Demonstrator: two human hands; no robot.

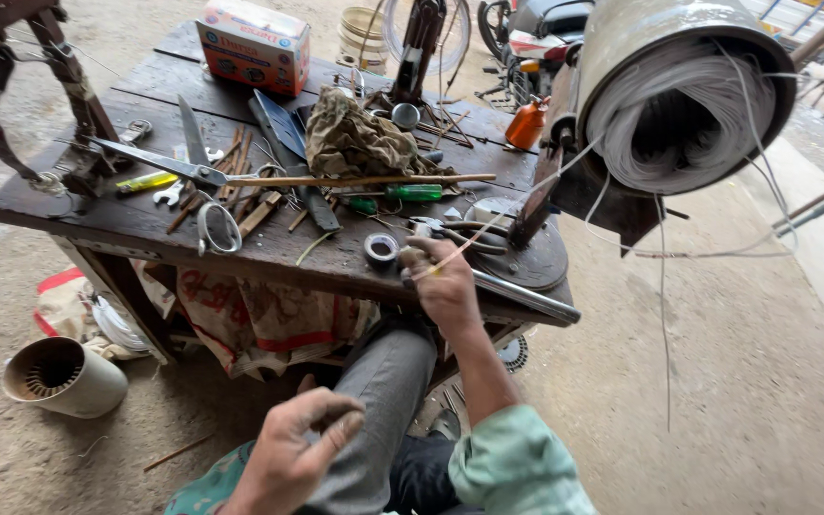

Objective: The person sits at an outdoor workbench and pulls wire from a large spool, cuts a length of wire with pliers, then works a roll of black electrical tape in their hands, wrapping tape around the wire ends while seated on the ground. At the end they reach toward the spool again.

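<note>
Thin stick [455, 254] — pale and skinny — is pinched in the right hand [442, 286], which is closed around it at the front edge of the dark wooden table [135, 224]. The stick points up from the hand toward the big roll of pale wire [684, 114] hanging past the table's right end. Just beside that hand, on the table, sits a small roll of black tape [381, 249], and a grey metal rod [525, 297] lies along the table's edge, touching the hand. The left hand [290, 456] is below the table, near the person's grey knee — its fingers are curled loosely and hold nothing. Farther back on the table lie big scissors [178, 170], a crumpled rag [360, 141] and a green screwdriver [412, 192].
</note>
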